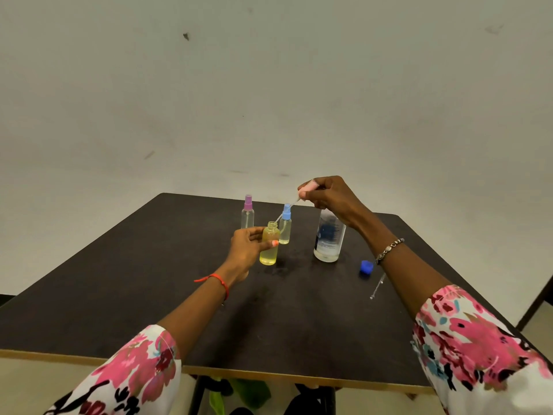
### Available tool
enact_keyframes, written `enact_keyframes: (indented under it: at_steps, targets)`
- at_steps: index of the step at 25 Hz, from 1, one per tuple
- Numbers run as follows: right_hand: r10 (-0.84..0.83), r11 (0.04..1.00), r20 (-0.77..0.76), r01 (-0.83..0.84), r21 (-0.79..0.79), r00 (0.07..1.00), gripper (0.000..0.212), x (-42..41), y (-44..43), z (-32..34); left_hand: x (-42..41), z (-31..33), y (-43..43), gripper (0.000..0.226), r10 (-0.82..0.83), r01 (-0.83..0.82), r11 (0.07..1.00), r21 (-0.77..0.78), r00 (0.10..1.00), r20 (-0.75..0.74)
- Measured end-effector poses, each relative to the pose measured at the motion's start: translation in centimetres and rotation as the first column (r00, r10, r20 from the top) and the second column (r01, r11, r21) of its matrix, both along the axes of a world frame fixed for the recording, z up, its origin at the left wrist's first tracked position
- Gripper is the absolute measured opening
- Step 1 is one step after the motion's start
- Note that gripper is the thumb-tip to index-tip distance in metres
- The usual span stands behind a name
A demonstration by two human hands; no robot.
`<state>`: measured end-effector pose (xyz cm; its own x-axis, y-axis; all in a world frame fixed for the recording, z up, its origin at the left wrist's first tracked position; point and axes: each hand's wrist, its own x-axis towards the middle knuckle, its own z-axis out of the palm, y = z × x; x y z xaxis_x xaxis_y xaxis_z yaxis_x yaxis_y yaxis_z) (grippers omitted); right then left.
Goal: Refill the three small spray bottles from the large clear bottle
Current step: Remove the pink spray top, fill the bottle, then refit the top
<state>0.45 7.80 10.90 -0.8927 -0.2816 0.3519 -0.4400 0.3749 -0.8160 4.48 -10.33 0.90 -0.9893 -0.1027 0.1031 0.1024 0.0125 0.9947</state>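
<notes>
Yellow bottle (269,250) upright; pink sprayer (305,187) tube slants down-left.

Dark table (125,289) with pale wood edge, scuffed off-white wall (269,85), light floor (535,327)

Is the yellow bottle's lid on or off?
Off. The yellow bottle shows a bare threaded neck; the right hand holds a pink spray top above it. The left hand grips the bottle.
</notes>
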Motion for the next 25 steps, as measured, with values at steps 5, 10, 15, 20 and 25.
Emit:
enact_keyframes:
  at_steps: [5, 10, 15, 20, 25]
  targets:
    - [0.009, 1.000, -0.032, -0.009, -0.003, 0.999, 0.016, 0.3, -0.3, 0.7, 0.2, 0.0, 0.0, 0.047, -0.007, 0.007, 1.000, -0.005, 1.000, 0.002]
    - [0.042, 0.987, -0.019, -0.038, 0.156, 0.999, 0.015, 0.8, -1.4, 0.0, 0.3, 0.1, 0.4, 0.046, -0.024, 0.024, 1.000, -0.018, 1.000, -0.008]
    - [0.123, 0.932, -0.032, -0.105, 0.347, 0.992, 0.029, 0.6, -2.4, -1.6, 0.5, 0.3, 0.9, 0.046, -0.049, 0.048, 0.998, -0.032, 0.998, -0.026]
    - [0.110, 0.897, -0.049, -0.077, 0.435, 0.993, 0.024, 0.8, -3.2, -2.1, 0.3, 0.3, 0.8, 0.046, -0.071, 0.071, 0.997, -0.026, 0.997, -0.024]
    - [0.052, 0.888, -0.078, -0.011, 0.460, 0.996, 0.024, 1.0, -3.8, -2.6, 0.5, 0.1, 0.7, 0.042, -0.082, 0.080, 0.996, -0.031, 0.996, -0.042]
